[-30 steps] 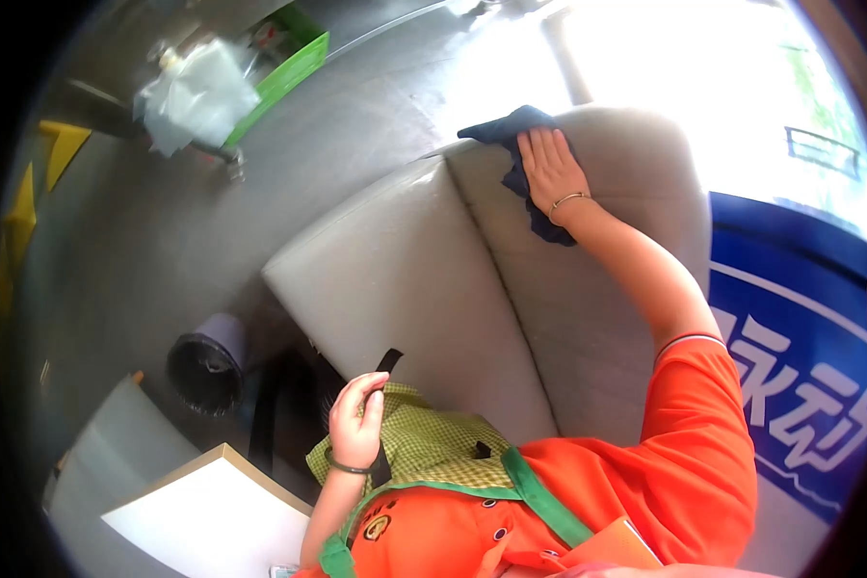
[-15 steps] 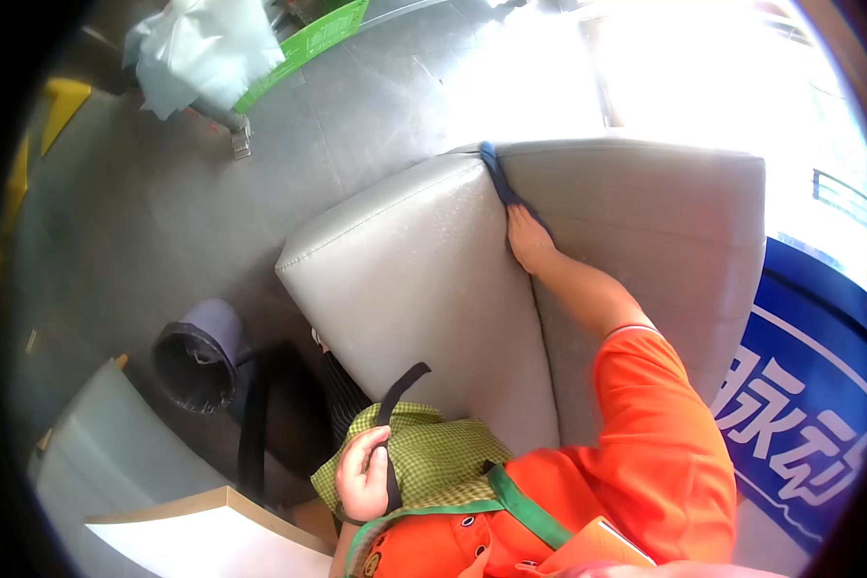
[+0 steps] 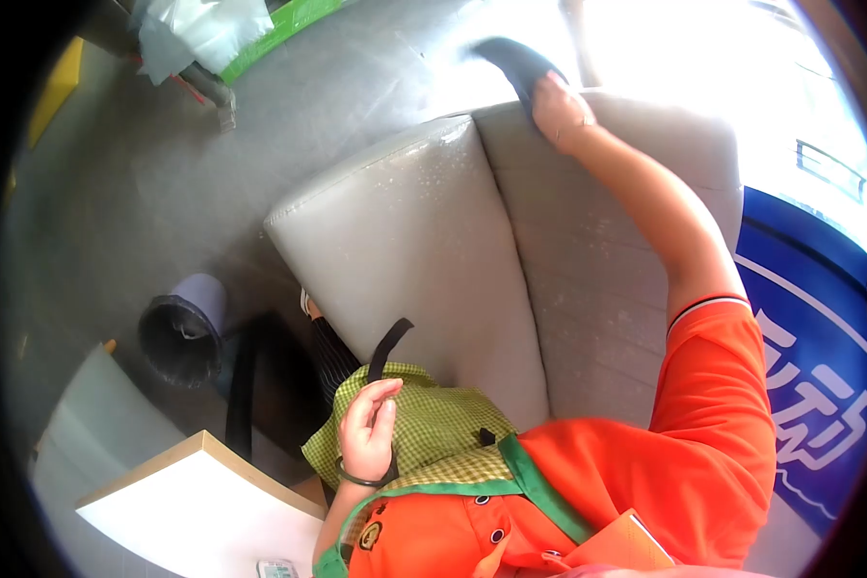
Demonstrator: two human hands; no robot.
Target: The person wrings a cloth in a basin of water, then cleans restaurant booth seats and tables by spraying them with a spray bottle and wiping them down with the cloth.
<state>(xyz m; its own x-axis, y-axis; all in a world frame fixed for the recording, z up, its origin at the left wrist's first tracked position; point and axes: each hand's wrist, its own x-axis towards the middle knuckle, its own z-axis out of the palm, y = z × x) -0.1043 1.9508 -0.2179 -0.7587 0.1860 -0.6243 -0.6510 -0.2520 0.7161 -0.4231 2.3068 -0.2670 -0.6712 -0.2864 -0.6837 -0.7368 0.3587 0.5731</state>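
Note:
My right hand (image 3: 561, 114) is closed on a dark blue cloth (image 3: 512, 64), whose free end is blurred and spread to the left, past the top edge of the grey padded seat (image 3: 405, 231). Close to my body, my left hand (image 3: 366, 432) is curled, with a black strap (image 3: 391, 349) sticking up from it over the seat. Part of the strap is hidden behind the fingers, and a dark band circles the wrist. Beneath that hand lies my green checked apron (image 3: 429, 414). Pale specks mark the seat's surface.
On the left floor stands a lined bin (image 3: 181, 337). A white board with a wooden edge (image 3: 202, 501) is at lower left, a blue sign with white lettering (image 3: 809, 356) at right. White plastic (image 3: 202, 34) and a green panel (image 3: 279, 39) are at the top left.
My right hand has lifted the cloth out of the seam between the seat sections and moved up and slightly right. My left hand has shifted a little upward with the strap.

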